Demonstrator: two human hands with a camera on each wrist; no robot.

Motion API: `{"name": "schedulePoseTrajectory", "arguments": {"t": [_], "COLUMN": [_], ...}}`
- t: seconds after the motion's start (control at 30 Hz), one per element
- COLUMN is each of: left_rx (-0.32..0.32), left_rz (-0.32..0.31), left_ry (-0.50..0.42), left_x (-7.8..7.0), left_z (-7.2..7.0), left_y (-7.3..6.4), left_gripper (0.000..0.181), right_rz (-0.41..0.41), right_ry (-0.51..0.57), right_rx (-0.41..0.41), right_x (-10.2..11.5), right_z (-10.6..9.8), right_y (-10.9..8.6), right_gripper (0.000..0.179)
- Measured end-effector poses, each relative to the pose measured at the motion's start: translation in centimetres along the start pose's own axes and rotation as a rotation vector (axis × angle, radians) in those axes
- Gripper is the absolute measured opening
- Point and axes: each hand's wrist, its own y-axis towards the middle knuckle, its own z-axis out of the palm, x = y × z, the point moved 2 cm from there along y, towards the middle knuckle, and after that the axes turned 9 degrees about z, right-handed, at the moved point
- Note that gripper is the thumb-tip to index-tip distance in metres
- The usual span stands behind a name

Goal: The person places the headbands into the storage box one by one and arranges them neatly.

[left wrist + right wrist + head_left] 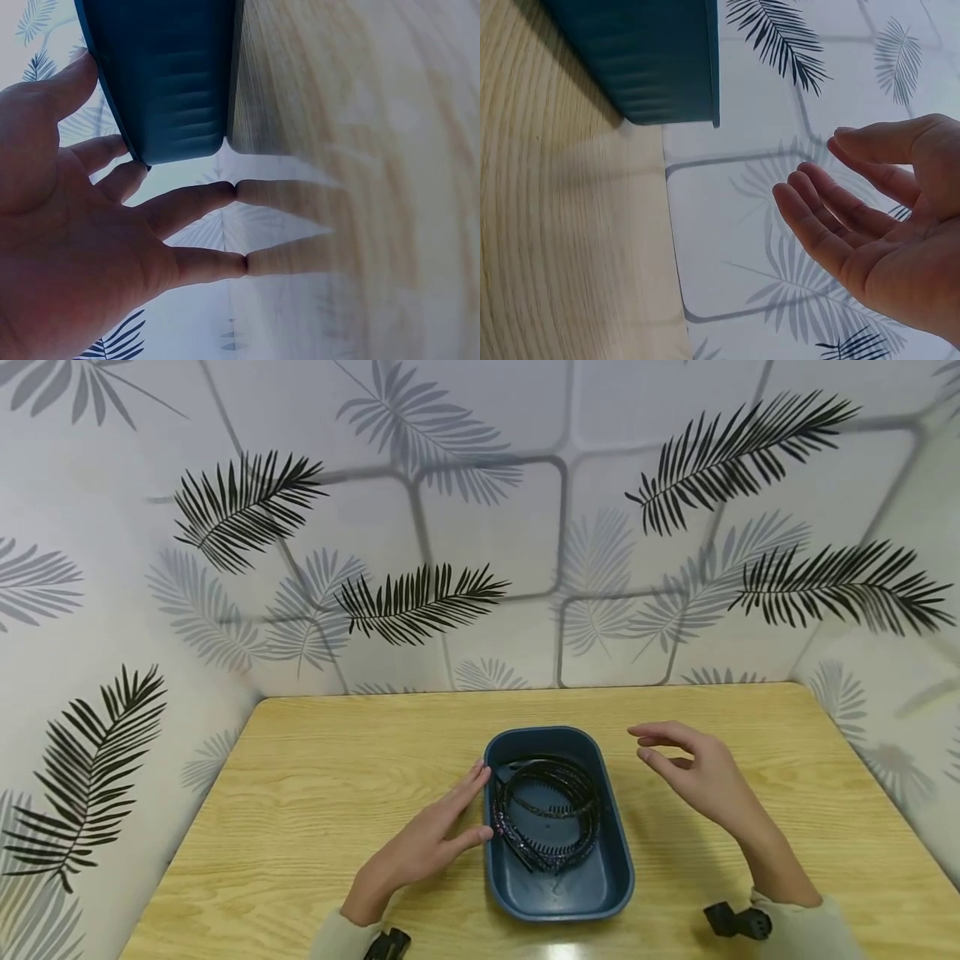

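A dark blue plastic bin point(558, 900) stands on the wooden table. Inside it lie several black headbands point(551, 857), nested in a ring, some with small comb teeth and a glittery finish. My left hand point(427, 842) touches the bin's left side, thumb and fingers spread along the rim; in the left wrist view two of its fingertips meet the tabletop beside the bin point(172, 90). To the right of the bin, my right hand point(701, 772) is raised above the table with fingers loosely bent and nothing between them. It stands apart from the bin wall point(649, 67).
The wood-grain table point(337, 760) runs back to a wall covering point(487, 527) printed with grey and black leaves. Dark wrist-worn devices point(738, 922) sit at both sleeve cuffs near the table's front.
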Motion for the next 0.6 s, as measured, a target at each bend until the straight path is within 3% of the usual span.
{"name": "schedulePoseTrajectory", "arguments": {"t": [0.33, 0.6], "left_rx": [-0.001, -0.036], "left_rz": [-0.008, -0.015], "left_ry": [0.009, 0.007], "left_x": [0.5, 1.3], "left_z": [0.0, -0.7], "left_y": [0.4, -0.2], "left_gripper": [0.077, 0.077], "right_rz": [-0.009, -0.051], "right_ry": [-0.04, -0.047], "right_rx": [-0.111, -0.132], "right_x": [-1.5, -2.7], "right_z": [-1.6, -1.5], "right_y": [0.1, 0.2], "right_gripper": [0.037, 0.042]}}
